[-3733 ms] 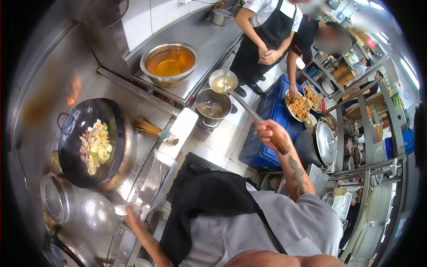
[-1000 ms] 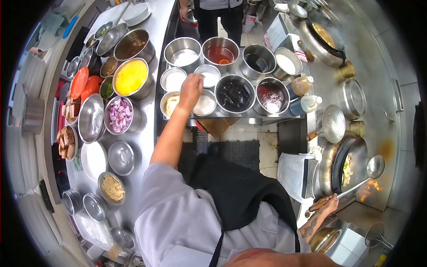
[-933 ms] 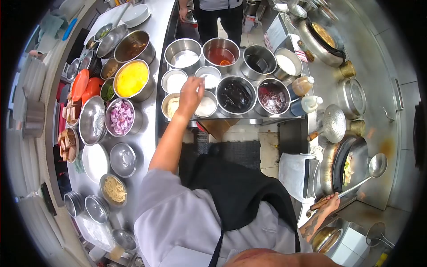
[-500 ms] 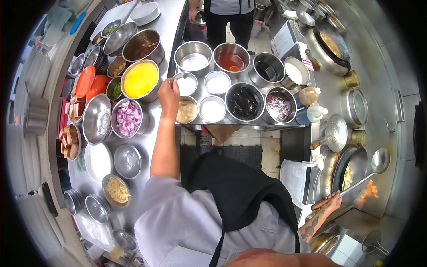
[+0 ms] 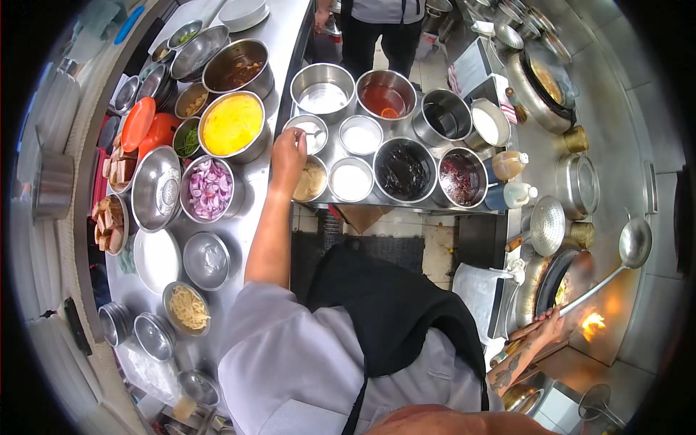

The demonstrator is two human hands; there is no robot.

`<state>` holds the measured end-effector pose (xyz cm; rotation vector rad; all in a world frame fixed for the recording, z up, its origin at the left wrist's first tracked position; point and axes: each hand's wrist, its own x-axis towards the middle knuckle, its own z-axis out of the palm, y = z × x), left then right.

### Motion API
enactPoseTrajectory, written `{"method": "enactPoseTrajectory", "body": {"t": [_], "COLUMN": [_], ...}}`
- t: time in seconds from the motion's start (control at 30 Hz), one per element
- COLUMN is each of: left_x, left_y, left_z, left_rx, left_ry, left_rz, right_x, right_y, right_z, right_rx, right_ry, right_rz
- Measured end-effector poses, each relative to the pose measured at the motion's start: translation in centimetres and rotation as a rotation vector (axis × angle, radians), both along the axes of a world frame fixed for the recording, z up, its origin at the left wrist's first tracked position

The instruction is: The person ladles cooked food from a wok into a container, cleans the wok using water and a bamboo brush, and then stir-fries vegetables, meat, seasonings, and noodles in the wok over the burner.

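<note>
Ladle (image 5: 636,244) and right hand (image 5: 551,326) meet at the tool's wooden grip, the fingers wrapped around it, with the long shaft slanting up over a wok (image 5: 549,281) and the round bowl well beyond, to the right of the pan. Some pale and green food shows inside the wok, and a flame (image 5: 592,326) burns beside it, just below the shaft. On the other side, the left hand (image 5: 288,151) reaches to a small steel pot (image 5: 326,138) of white contents, its fingers drawn narrow on a small grey utensil (image 5: 314,133), too small to make out fully, at the pot's opening. Around that pot stand other steel vessels, among them a large pot (image 5: 436,171) with black contents. To the left, on the counter, a yellow-filled pot (image 5: 262,139) sits just beside a pot of chopped purple pieces (image 5: 238,194).
</note>
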<state>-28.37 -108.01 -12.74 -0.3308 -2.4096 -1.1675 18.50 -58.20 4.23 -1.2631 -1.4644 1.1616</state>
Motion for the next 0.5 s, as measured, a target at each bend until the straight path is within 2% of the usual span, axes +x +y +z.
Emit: {"method": "enactPoseTrajectory", "body": {"t": [0.27, 0.47, 0.5], "left_x": [1.0, 0.1, 0.2], "left_y": [-1.1, -3.4, -3.6], "left_z": [0.1, -3.4, -3.5], "left_rx": [0.217, 0.357, 0.453], "left_ry": [-0.134, -0.205, -0.268], "left_rz": [0.09, 0.145, 0.165], "right_x": [-6.3, -9.3, -9.7], "right_y": [-3.9, -6.5, -6.8], "right_z": [2.1, 0.7, 0.3], "right_rx": [-0.066, -0.191, -0.221], "right_ry": [-0.034, 0.009, -0.001], "right_rz": [0.114, 0.427, 0.486]}}
